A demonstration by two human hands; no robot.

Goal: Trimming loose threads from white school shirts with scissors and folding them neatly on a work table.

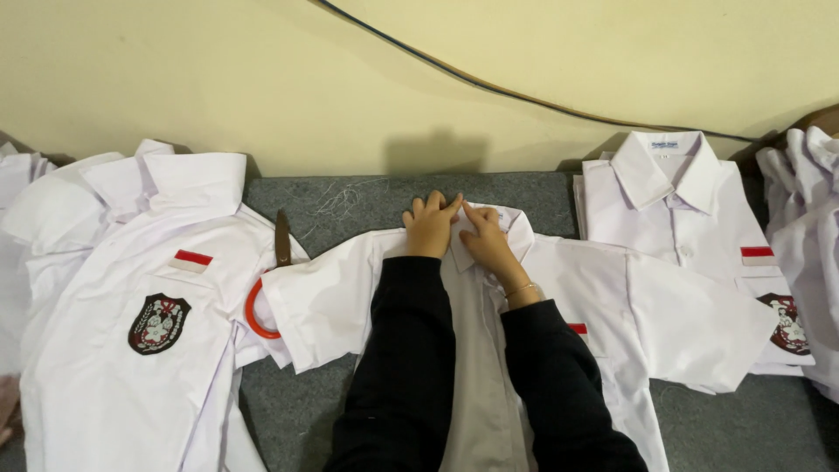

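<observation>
Pressing collar (pixel 511 223) of white shirt (pixel 603 297), centre of frame: both hands meet at neckline. Left hand (pixel 430 225) lies flat, fingers curled on collar edge; right hand (pixel 488 243) pinches collar fold between fingertips. Shirt spread open on grey surface (pixel 350 205), sleeves out to both sides. Stacked shirts with crest badges at left (pixel 140 306); folded shirt (pixel 673 201) upper right. Orange ring (pixel 252 315) just left of spread shirt's sleeve. Dark cable (pixel 489 83) crosses wall above.
</observation>
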